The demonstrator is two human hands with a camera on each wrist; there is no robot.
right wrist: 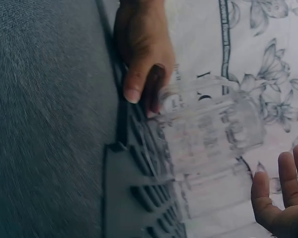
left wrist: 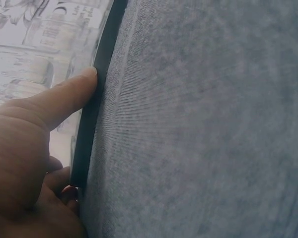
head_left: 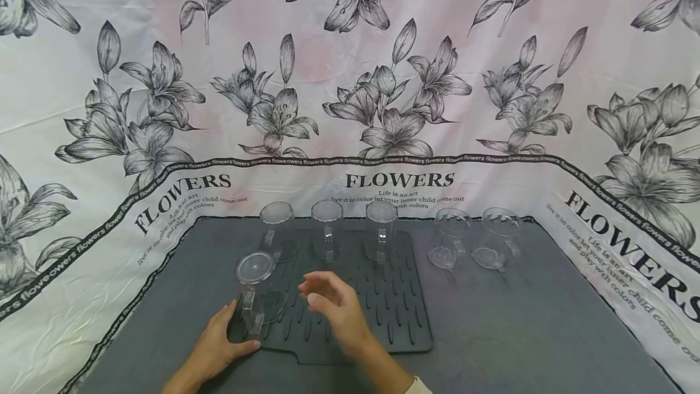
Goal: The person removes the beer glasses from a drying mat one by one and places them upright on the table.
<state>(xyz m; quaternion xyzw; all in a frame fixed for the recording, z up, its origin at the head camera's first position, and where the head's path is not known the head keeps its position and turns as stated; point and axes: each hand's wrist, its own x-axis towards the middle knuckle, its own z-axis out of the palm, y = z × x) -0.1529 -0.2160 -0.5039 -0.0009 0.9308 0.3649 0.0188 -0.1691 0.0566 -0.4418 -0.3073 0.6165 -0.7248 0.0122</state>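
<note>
Dark grey, ridged mat flat on the grey worktop, tab at its near edge. Left hand at the near-left corner of the mat: thumb against the near edge, fingers around by the left edge, spread apart from the thumb; no mug held. Right hand above the near middle of the mat: fingers loosely bent, apart, clamped on nothing.

Just beside the left hand, on the left part of the mat: near-left mug, clear, apparently mouth-down, handle toward the near side.

Farther back, in a row on the mat: far-left mug, far-middle mug and far-right mug, also apparently mouth-down, well apart from both hands. Right of the mat, directly on the worktop: inner upright mug and outer upright mug.

Farthest: white cloth with flower print and lettering.

Progress, by judgement: if loading of the mat, four of six visible mugs placed, two left to transfer. Mat probably under adjustment or steadying at the corner; whether complete, cannot tell.
</note>
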